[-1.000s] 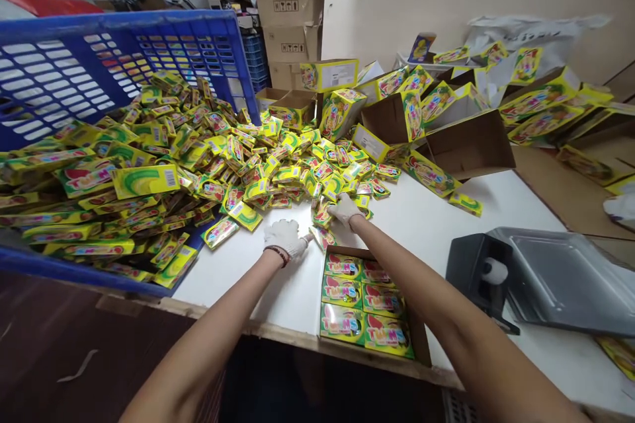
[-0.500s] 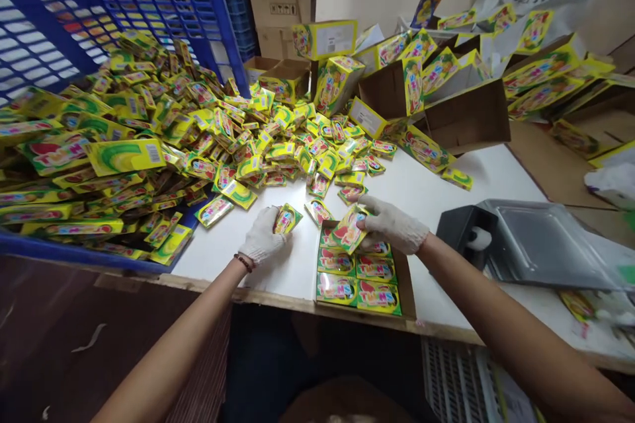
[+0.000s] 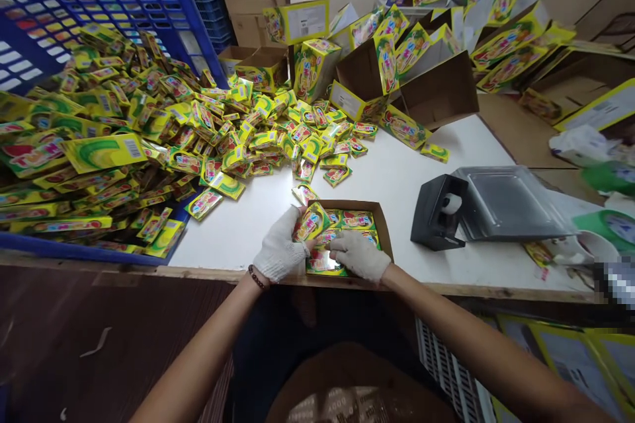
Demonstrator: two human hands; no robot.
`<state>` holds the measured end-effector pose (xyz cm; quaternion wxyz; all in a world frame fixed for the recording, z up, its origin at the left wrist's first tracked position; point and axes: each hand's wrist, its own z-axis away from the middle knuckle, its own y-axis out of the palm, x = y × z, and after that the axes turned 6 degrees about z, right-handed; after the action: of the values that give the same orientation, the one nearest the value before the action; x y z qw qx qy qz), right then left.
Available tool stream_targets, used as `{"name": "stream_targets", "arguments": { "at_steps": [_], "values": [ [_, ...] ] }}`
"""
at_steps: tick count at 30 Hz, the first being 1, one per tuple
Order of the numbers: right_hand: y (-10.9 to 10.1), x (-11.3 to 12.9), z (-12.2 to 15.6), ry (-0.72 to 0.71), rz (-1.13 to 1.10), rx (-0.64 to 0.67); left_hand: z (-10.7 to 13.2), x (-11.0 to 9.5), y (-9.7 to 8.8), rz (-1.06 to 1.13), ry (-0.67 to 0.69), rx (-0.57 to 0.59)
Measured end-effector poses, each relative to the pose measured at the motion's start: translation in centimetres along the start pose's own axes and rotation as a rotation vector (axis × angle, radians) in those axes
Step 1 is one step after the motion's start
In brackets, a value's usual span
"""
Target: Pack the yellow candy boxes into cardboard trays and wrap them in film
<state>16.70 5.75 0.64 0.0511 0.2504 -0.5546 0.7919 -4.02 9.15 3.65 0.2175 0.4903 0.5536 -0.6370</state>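
Note:
A shallow brown cardboard tray (image 3: 384, 238) sits at the near edge of the white table (image 3: 407, 178), filled with flat yellow-green packets. My left hand (image 3: 278, 252), in a white glove, is closed on a yellow-green packet (image 3: 310, 221) tilted over the tray's left side. My right hand (image 3: 358, 256), also gloved, lies on the packets in the tray's near half with its fingers pressing down on them. A big heap of the same loose packets (image 3: 258, 139) spreads across the table beyond the tray.
A tipped blue plastic crate (image 3: 79, 6) spills packets at the left. Open yellow display cartons (image 3: 377, 66) and brown boxes stand at the back. A black tape dispenser (image 3: 439, 211) and a grey tray (image 3: 510, 201) lie right of the cardboard tray.
Both hands have drawn back from the heap to the tray. The right hand has laid its packet down in the tray; the left has brought its packet over the tray's left side.

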Motion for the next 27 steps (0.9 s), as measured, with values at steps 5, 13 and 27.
{"name": "stream_targets", "arguments": {
  "at_steps": [5,13,27],
  "values": [
    [-2.2,-1.2,0.9,0.099,-0.461,-0.259,-0.1,-2.1,1.3,-0.364,0.215,0.24],
    [-1.3,0.2,1.4,0.253,-0.264,-0.069,-1.6,-0.7,0.8,-0.45,0.174,0.177],
    [-0.5,-0.1,0.5,0.118,-0.2,-0.089,-12.5,6.6,1.1,-0.496,-0.043,0.215]
  ]
}}
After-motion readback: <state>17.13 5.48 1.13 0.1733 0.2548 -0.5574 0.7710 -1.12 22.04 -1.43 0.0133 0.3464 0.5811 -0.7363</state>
